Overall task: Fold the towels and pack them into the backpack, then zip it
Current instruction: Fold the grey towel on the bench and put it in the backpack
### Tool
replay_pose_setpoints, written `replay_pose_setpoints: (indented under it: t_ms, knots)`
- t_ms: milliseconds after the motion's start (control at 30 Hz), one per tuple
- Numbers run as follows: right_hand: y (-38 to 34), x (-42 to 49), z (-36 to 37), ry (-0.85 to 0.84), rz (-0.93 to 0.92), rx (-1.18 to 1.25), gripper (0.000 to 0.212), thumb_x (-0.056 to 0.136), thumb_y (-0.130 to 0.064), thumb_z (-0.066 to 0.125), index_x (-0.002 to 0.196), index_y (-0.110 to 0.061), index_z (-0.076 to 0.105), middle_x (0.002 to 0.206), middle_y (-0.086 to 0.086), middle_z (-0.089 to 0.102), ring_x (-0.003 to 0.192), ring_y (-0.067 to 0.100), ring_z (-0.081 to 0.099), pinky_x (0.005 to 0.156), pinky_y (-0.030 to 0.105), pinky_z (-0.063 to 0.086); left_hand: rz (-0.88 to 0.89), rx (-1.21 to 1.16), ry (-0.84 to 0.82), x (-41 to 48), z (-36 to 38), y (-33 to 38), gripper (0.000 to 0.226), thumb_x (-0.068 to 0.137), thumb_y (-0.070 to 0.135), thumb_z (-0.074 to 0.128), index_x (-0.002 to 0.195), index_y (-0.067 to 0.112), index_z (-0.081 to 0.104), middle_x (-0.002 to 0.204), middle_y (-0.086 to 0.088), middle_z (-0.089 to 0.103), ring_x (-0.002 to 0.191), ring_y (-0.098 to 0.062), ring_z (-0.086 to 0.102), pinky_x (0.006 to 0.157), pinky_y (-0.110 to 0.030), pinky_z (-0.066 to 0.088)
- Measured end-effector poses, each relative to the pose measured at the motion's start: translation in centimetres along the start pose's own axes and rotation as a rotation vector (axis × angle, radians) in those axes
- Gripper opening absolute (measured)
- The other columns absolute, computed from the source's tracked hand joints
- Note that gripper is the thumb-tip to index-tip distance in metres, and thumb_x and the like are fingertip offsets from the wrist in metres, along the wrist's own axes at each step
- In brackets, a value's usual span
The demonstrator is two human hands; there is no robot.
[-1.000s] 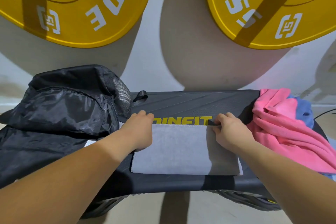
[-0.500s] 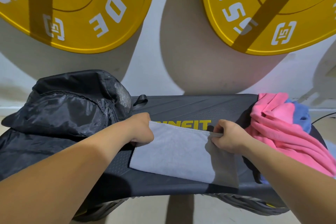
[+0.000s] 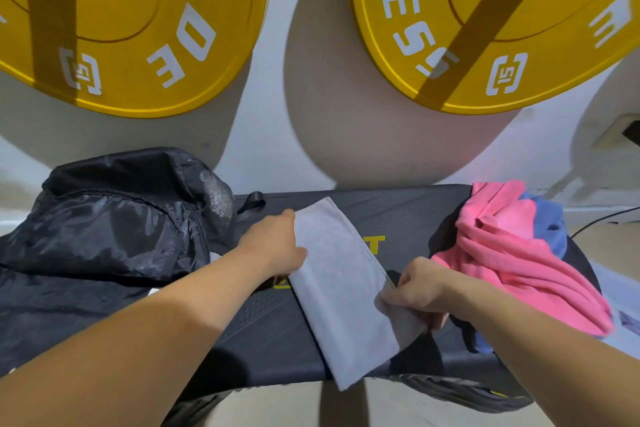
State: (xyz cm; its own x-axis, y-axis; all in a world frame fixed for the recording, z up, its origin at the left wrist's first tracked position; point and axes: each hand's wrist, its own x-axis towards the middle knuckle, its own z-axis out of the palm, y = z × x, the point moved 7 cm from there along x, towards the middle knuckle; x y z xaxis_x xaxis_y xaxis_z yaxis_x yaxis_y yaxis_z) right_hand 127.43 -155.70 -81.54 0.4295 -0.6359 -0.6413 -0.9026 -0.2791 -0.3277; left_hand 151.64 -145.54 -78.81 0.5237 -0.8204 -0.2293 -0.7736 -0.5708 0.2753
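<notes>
Folding grey towel (image 3: 341,288), slanted at desk (image 3: 263,333) middle: left hand (image 3: 273,246) holds its left edge, right hand (image 3: 420,291) pinches its right edge. Next likely another fold, then into backpack (image 3: 110,229) at desk's left end.

The left yellow plate (image 3: 138,45) reads "ADE", right plate (image 3: 561,62) "VESS", both logos "51"; bench (image 3: 408,215) "T".

**Two bare arms stretched forward**

Both forearms reach out, bare, coming in from the lower corners. The left hand (image 3: 273,246) lies further out, knuckles up, holding the left edge of the towel (image 3: 343,288), its fingertips hidden behind the cloth. The right hand (image 3: 417,291) sits nearer the body, fingers curled, pinching the right edge.
</notes>
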Motion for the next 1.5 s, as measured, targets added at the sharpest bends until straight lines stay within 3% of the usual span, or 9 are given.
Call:
replay_pose_setpoints:
  t_ms: [100,200,433,633,833,1000,1167,1367,1500]
  knots:
    - [-0.6,-0.1,0.0,0.009,0.004,-0.067,0.036,0.086,-0.036,0.064,0.072,-0.003,0.071,0.038,0.004,0.057,0.028,0.015,0.053,0.042,0.026,0.052,-0.206,-0.256,-0.249,-2.0,3.3,-1.3,0.066,0.077,0.028,0.056,0.138,0.02,0.033,0.091,-0.013,0.074,0.072,-0.03,0.076,0.061,-0.043,0.064]
    - [-0.6,-0.3,0.8,-0.066,0.015,-0.103,0.038,0.085,-0.035,0.066,0.084,0.003,0.075,0.043,0.006,0.062,0.032,0.015,0.057,0.045,0.027,0.055,-0.25,-0.496,-0.194,-1.7,4.3,-1.8,0.07,0.072,0.015,0.052,0.139,0.022,0.035,0.091,-0.014,0.072,0.067,-0.03,0.071,0.06,-0.039,0.061]
    - [-4.4,-1.7,4.3,-0.068,-0.127,0.088,0.042,0.092,-0.041,0.063,0.059,-0.015,0.064,0.056,0.007,0.066,0.042,0.016,0.06,0.041,0.017,0.041,-0.042,-0.34,0.147,-0.5,-0.2,-4.0,0.023,0.086,0.012,0.06,0.108,0.012,0.052,0.091,-0.005,0.064,0.089,-0.026,0.062,0.076,-0.036,0.052]
    - [-7.6,-2.8,2.8,0.191,-0.252,-0.492,0.039,0.086,-0.056,0.053,0.074,-0.02,0.05,0.08,-0.004,0.059,0.075,0.025,0.058,0.069,0.031,0.047,0.29,-0.089,0.073,-4.8,-1.1,-2.9,0.011,0.09,0.025,0.062,0.08,0.028,0.057,0.088,0.01,0.051,0.086,-0.015,0.055,0.079,-0.032,0.048]
    - [-9.7,-4.7,7.0,0.119,-0.651,-0.477,0.041,0.084,-0.062,0.058,0.075,-0.023,0.048,0.082,-0.005,0.056,0.082,0.025,0.056,0.071,0.035,0.05,0.697,0.361,-0.132,-13.0,1.2,0.1,0.023,0.097,0.04,0.048,0.093,0.02,0.058,0.101,0.002,0.049,0.095,-0.023,0.054,0.074,-0.045,0.05]
    - [-9.7,-5.1,8.7,0.15,-0.798,-0.523,0.04,0.078,-0.063,0.064,0.084,-0.026,0.049,0.089,-0.012,0.041,0.085,0.013,0.042,0.066,0.033,0.044,0.658,0.461,-0.164,-14.1,3.5,-2.7,0.031,0.096,0.045,0.047,0.1,0.017,0.058,0.106,-0.002,0.051,0.099,-0.027,0.054,0.077,-0.047,0.052]
    - [-9.2,-4.4,8.0,0.141,-0.852,-0.427,0.028,0.084,-0.048,0.063,0.086,-0.023,0.051,0.085,-0.009,0.043,0.085,0.009,0.047,0.067,0.036,0.05,0.737,0.602,-0.026,-14.2,5.0,-2.1,0.019,0.072,0.029,0.071,0.079,0.022,0.054,0.076,0.0,0.055,0.061,-0.021,0.054,0.046,-0.032,0.043]
    - [-9.7,-5.1,8.1,0.297,-0.859,-0.529,0.043,0.074,-0.066,0.062,0.079,-0.029,0.042,0.082,-0.012,0.042,0.077,0.012,0.044,0.064,0.031,0.041,0.75,0.638,0.018,-14.2,6.0,-0.5,0.037,0.069,0.002,0.064,0.098,0.018,0.048,0.094,-0.006,0.05,0.086,-0.029,0.051,0.063,-0.039,0.04]
    - [-10.5,-5.8,9.2,0.465,-0.912,-0.672,0.05,0.076,-0.068,0.054,0.099,-0.024,0.053,0.089,-0.006,0.054,0.079,0.022,0.053,0.065,0.036,0.047,0.654,0.244,0.088,-13.3,4.3,-2.0,0.02,0.081,0.01,0.065,0.095,0.022,0.057,0.097,0.002,0.053,0.091,-0.021,0.051,0.07,-0.037,0.049]
